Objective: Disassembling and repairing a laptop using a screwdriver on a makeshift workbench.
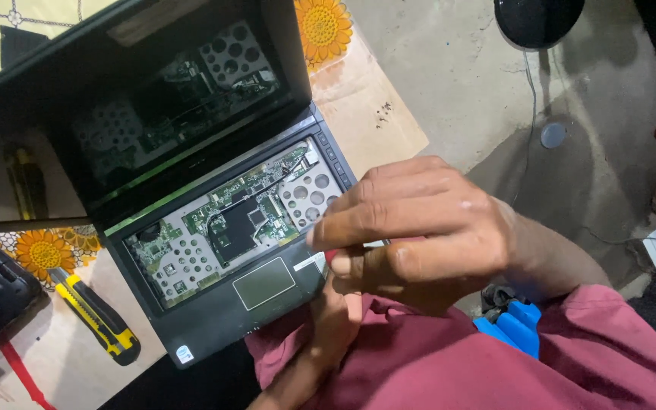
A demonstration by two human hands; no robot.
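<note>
I am working at the laptop [214,235], lying open with its keyboard off and board bared. My right hand [419,228] is hovering at its right front corner, fingers curled, grip unclear. My left hand [328,326] is reaching up beneath, mostly hidden. Next I need a steady, light touch there.

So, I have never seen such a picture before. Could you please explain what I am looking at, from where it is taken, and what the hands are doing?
The one picture comes from a camera worn on a person's head, looking down. An open laptop with its keyboard removed shows green circuit boards; it rests on a table covered with a sunflower-patterned cloth. The right hand reaches across the laptop's right front corner, fingers pinched close together; whether it holds something small cannot be told. The left hand sits underneath, at the laptop's front edge. A yellow and black utility knife lies to the left. The person wears dark red clothing.
</note>
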